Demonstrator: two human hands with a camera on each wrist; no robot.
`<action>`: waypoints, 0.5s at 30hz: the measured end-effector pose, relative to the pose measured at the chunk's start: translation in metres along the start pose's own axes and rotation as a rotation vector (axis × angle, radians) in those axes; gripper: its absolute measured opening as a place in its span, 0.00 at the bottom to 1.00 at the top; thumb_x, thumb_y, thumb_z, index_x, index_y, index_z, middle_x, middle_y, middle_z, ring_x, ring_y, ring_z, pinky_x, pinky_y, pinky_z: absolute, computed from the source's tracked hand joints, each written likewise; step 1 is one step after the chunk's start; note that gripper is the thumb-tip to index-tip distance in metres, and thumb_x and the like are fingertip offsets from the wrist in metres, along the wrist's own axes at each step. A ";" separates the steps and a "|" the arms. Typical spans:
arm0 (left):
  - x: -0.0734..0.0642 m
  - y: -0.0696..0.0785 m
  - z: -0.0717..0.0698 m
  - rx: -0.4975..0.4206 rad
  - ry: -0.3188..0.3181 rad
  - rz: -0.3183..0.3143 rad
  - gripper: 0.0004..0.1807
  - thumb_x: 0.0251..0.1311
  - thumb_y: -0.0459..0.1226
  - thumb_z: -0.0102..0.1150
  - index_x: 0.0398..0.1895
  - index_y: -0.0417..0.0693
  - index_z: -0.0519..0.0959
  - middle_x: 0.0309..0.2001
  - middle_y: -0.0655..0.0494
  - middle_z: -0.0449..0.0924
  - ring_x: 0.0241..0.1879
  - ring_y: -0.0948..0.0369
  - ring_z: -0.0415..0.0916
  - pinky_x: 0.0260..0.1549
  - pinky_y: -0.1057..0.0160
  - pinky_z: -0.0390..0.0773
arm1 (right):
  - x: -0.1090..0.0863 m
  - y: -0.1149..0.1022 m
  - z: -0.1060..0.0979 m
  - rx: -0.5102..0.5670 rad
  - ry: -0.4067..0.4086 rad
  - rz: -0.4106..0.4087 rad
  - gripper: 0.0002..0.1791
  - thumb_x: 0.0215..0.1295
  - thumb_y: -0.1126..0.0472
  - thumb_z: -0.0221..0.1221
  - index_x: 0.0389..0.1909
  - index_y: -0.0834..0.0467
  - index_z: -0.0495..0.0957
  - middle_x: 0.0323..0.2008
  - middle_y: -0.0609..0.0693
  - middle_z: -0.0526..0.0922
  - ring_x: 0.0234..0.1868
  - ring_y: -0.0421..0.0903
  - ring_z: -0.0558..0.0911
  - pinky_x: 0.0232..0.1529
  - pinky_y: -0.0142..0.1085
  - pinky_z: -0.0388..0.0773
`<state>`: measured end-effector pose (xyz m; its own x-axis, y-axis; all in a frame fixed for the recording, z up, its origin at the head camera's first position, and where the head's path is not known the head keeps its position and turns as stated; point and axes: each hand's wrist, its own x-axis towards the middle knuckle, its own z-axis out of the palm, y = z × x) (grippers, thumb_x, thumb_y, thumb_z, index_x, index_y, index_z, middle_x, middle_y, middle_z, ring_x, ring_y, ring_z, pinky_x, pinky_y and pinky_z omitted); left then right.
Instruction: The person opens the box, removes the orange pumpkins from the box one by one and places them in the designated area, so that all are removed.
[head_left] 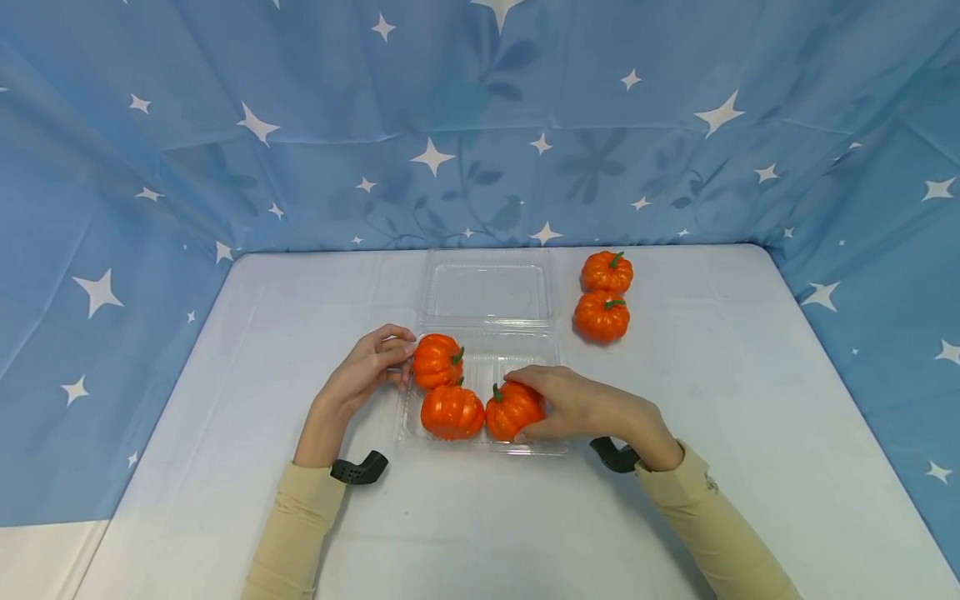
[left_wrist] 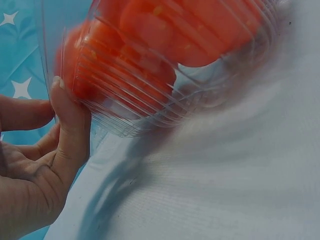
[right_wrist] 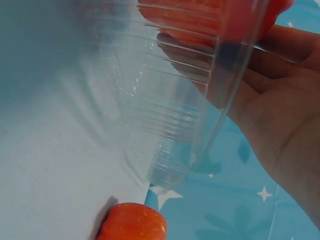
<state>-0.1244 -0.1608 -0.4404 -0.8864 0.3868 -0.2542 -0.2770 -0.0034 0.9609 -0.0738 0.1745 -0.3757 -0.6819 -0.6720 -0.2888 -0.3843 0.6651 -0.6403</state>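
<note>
A clear plastic clamshell container (head_left: 487, 343) lies with its lid (head_left: 487, 287) folded back behind it. Two small orange pumpkins with green stems sit in its left part, one at the back (head_left: 435, 362) and one at the front (head_left: 452, 413). My left hand (head_left: 375, 362) pinches the container's left rim; in the left wrist view, thumb and finger (left_wrist: 70, 117) meet at the clear wall. At the front right of the container, my right hand (head_left: 573, 402) grips a third pumpkin (head_left: 513, 412). Through the ribbed side in the right wrist view, its fingers show against that pumpkin (right_wrist: 185, 20).
Two more pumpkins stand on the white table (head_left: 712, 358) right of the lid, one at the back (head_left: 606, 272) and one nearer (head_left: 602, 317). A blue curtain with white stars (head_left: 480, 125) hangs behind the table and along its sides.
</note>
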 end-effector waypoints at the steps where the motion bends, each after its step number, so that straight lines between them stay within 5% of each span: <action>1: 0.000 0.000 0.000 0.000 0.001 0.000 0.12 0.75 0.31 0.49 0.57 0.36 0.67 0.28 0.54 0.75 0.22 0.60 0.73 0.22 0.65 0.81 | -0.001 -0.001 0.000 0.004 0.004 -0.001 0.39 0.60 0.53 0.73 0.69 0.63 0.70 0.64 0.55 0.78 0.59 0.51 0.78 0.60 0.46 0.82; 15: -0.001 0.000 0.000 0.000 0.009 -0.009 0.13 0.76 0.31 0.49 0.58 0.36 0.66 0.29 0.54 0.76 0.22 0.60 0.74 0.22 0.66 0.81 | -0.011 0.001 -0.016 0.002 0.157 -0.050 0.36 0.59 0.52 0.73 0.67 0.58 0.73 0.60 0.49 0.81 0.58 0.48 0.81 0.61 0.48 0.80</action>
<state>-0.1238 -0.1611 -0.4397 -0.8873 0.3784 -0.2636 -0.2847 0.0004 0.9586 -0.0765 0.1874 -0.3617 -0.7509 -0.6450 -0.1417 -0.4191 0.6313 -0.6525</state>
